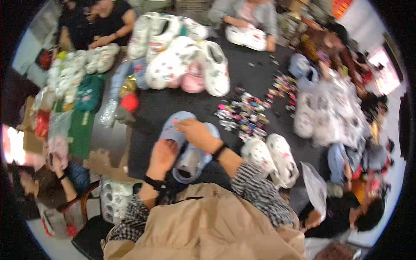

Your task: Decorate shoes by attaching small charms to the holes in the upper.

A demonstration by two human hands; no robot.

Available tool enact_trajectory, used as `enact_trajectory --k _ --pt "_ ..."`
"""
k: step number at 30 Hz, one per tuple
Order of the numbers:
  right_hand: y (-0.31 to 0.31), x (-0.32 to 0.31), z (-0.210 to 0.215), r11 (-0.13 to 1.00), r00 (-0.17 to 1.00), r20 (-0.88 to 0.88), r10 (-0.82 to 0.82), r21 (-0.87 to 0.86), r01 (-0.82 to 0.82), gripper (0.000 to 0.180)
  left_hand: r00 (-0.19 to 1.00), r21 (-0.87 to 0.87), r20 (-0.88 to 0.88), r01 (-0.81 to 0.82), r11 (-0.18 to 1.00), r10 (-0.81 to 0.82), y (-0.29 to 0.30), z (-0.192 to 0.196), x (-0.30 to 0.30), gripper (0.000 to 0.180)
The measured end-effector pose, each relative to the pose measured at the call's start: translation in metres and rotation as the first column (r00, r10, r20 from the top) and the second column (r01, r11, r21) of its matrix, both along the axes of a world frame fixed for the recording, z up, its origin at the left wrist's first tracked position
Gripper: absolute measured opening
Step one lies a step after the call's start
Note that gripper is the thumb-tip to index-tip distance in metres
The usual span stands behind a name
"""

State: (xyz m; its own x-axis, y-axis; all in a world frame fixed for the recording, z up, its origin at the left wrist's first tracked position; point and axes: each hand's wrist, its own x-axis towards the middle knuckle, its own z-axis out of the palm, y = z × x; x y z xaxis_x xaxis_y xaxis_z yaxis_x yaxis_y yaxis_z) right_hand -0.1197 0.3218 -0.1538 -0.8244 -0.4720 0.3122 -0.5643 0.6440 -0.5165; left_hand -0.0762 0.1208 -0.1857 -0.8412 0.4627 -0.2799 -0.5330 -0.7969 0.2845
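A pair of light blue clogs is right in front of me, held over the dark table. My left hand (164,152) reaches into the opening of the left light blue clog (168,126) and holds it; its fingers are hidden inside. On top of that clog's toe, the fingers of my right hand (198,135) are pinched together, and whatever is between them is too small and blurred to make out. The other light blue clog (190,164) lies beneath my right wrist. Small colourful shoe charms (245,113) are heaped beyond my right hand.
White clogs (281,158) stand close on my right, with more white clogs (173,65) piled at the back. Bagged clogs (331,115) lie far right. Another charm heap (284,89) sits behind. A red ball-like item (129,102) is at left. Several people work around the table (147,106).
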Motion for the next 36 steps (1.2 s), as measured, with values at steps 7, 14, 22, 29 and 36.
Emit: enact_trajectory --k 7,14,22,29,36 --pt "0.001 0.007 0.011 0.976 0.980 -0.194 0.044 0.218 -0.001 0.043 0.968 -0.353 0.250 0.058 0.934 0.035 0.025 -0.028 -0.016 0.006" --pt "0.003 0.016 0.013 0.958 0.984 -0.150 0.098 0.283 -0.052 0.023 0.966 -0.442 0.178 -0.092 0.892 0.188 0.052 -0.005 0.012 0.008" --pt "0.010 0.029 0.028 0.906 0.953 -0.149 0.265 0.376 -0.193 0.021 0.959 -0.440 0.129 -0.172 0.881 0.252 0.053 0.002 0.007 0.010" --pt "0.027 0.041 0.011 0.893 0.896 0.306 -0.323 -0.214 0.395 0.020 0.975 -0.422 0.144 -0.093 0.902 0.168 0.056 0.013 0.012 0.005" --pt "0.018 0.020 0.005 0.952 0.933 0.230 -0.277 -0.067 0.299 0.035 0.989 -0.273 0.144 0.059 0.960 -0.020 0.037 -0.012 -0.002 0.006"
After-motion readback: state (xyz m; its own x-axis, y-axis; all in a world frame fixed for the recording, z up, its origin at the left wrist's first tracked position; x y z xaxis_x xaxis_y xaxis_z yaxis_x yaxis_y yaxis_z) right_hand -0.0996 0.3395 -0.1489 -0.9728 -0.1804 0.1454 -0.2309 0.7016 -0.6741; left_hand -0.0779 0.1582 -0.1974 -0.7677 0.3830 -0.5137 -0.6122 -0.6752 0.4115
